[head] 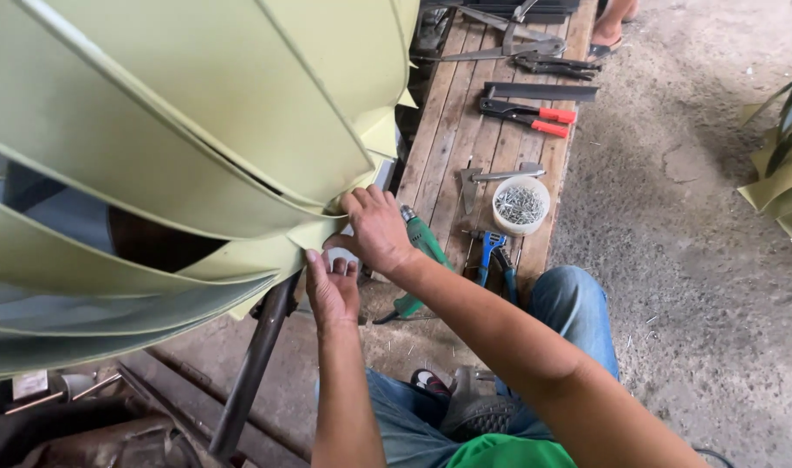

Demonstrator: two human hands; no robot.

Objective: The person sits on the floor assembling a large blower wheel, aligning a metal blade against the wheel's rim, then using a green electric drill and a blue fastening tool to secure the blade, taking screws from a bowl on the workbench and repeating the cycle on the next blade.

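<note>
A large assembly of curved pale-green sheet-metal blades (171,113) fills the upper left. My right hand (377,230) presses on the tip of one blade where several blades meet near a small tab (314,234). My left hand (331,290) sits just below, thumb up against the underside of the same blade end, fingers curled. Both hands pinch the blade ends together. A dark metal pipe (253,368) runs down under the assembly beneath my left hand.
A wooden plank bench (465,130) holds a green power drill (424,247), a white tub of rivets (520,205), a blue-handled tool (491,251), red-handled pliers (535,117), snips and a square. More green blades (782,173) lean at right. Another person's sandalled foot (611,26) is at top.
</note>
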